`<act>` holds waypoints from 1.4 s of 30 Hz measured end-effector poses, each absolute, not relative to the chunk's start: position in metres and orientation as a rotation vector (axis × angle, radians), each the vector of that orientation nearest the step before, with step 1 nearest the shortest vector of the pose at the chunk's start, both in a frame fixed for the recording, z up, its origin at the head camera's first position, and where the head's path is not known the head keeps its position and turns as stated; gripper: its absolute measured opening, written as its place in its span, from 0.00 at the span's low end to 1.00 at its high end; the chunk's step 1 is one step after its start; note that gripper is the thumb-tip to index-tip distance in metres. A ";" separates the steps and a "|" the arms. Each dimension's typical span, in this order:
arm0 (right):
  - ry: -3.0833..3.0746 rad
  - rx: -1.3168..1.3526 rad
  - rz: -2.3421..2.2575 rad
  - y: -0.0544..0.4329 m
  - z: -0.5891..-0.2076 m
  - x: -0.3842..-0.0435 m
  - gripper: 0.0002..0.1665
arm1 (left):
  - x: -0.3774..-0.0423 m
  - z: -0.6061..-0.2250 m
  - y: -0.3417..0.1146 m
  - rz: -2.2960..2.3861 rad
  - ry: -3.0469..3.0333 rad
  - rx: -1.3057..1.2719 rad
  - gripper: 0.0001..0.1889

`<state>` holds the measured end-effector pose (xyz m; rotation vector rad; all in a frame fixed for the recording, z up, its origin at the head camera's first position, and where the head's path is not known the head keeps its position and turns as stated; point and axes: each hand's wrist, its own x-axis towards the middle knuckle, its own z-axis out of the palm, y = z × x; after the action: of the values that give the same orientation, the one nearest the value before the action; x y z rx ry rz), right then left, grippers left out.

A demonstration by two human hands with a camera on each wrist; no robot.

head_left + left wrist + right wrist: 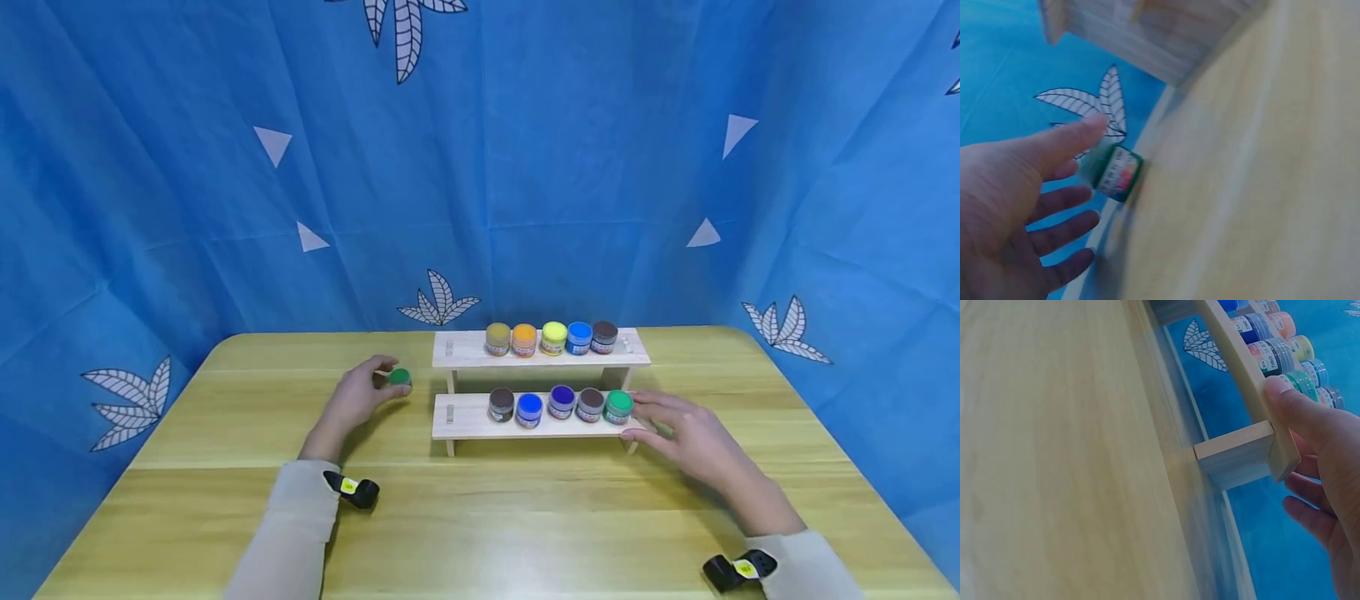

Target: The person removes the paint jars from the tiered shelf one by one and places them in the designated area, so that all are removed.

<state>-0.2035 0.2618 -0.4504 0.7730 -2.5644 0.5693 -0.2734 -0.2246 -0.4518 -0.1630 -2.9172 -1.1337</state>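
Note:
My left hand (358, 392) is left of the wooden stands. Its thumb and index finger pinch a small green paint jar (400, 379) close over the table; in the left wrist view the jar's label (1117, 172) faces the camera and the other fingers spread apart. My right hand (686, 429) is around the right end of the lower wooden shelf (472, 425), thumb at its front edge and index finger beside a green-lidded jar (618, 405). In the right wrist view, that thumb overlaps the jar (1301, 383), and the remaining fingers hang loosely behind the board.
The lower shelf also holds dark brown (501, 403), blue (528, 408) and purple (562, 400) jars. Behind it, the upper shelf (457, 350) carries several jars, among them orange (523, 339) and yellow (553, 337). A blue patterned curtain (570, 167) hangs behind the table (510, 517).

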 end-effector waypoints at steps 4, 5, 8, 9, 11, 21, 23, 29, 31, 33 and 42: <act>-2.563 0.788 0.556 0.265 -0.449 -0.203 0.21 | -0.269 -0.444 -0.224 -1.168 -2.805 -0.126 0.32; -2.562 0.795 0.557 0.266 -0.448 -0.203 0.21 | -0.268 -0.441 -0.223 -1.159 -2.775 -0.118 0.32; -2.569 0.807 0.552 0.266 -0.446 -0.204 0.22 | -0.266 -0.431 -0.218 -1.151 -2.706 -0.093 0.31; -2.574 0.810 0.556 0.265 -0.445 -0.204 0.22 | -0.266 -0.427 -0.216 -1.146 -2.691 -0.097 0.31; -2.588 0.809 0.557 0.264 -0.444 -0.206 0.22 | -0.265 -0.419 -0.209 -1.134 -2.676 -0.110 0.30; -2.624 0.788 0.542 0.267 -0.449 -0.206 0.20 | -0.258 -0.377 -0.159 -0.933 -2.692 -0.475 0.28; -2.626 0.786 0.544 0.266 -0.451 -0.205 0.19 | -0.260 -0.372 -0.148 -0.910 -2.692 -0.536 0.28; -2.616 0.796 0.540 0.265 -0.447 -0.204 0.20 | -0.269 -0.367 -0.122 -0.909 -2.690 -0.683 0.27; -2.604 0.798 0.532 0.266 -0.444 -0.204 0.20 | -0.271 -0.366 -0.116 -0.910 -2.691 -0.710 0.28; -2.593 0.785 0.521 0.268 -0.441 -0.203 0.20 | -0.274 -0.367 -0.110 -0.914 -2.690 -0.725 0.29; -2.569 0.821 0.534 0.267 -0.443 -0.202 0.20 | -0.275 -0.374 -0.093 -0.871 -2.734 -0.710 0.29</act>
<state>-0.2024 0.2666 -0.4428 0.8214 -2.5687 0.5337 -0.2748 -0.0928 -0.3738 -0.7095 -2.7344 -0.8714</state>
